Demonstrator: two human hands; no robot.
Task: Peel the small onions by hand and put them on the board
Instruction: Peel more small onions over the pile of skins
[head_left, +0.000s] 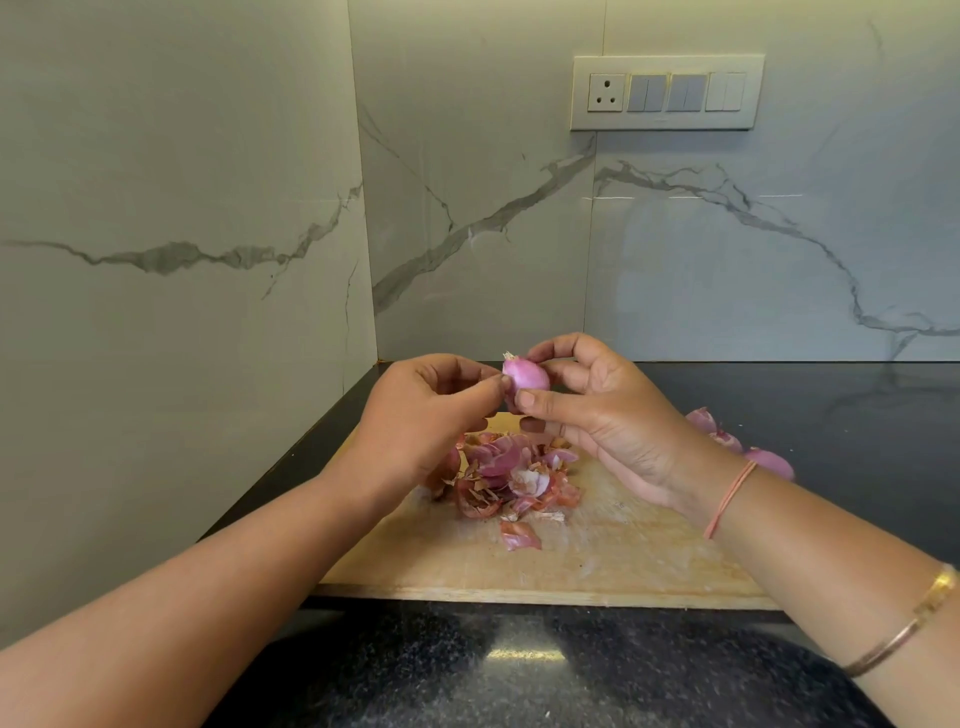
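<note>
A small pink onion (525, 375) is held in the air above the wooden board (597, 561). My right hand (602, 415) grips it between thumb and curled fingers. My left hand (426, 415) pinches at the onion's left side with thumb and fingertips. A heap of pink and brown onion skins (511, 480) lies on the board under my hands. Behind my right wrist lie small pink onions (769, 462) at the board's right edge; part of them is hidden by the wrist.
The board lies on a dark stone counter (519, 670) in a corner of marble-patterned walls. A switch and socket panel (667, 92) hangs on the back wall. One loose skin (519, 536) lies apart from the heap.
</note>
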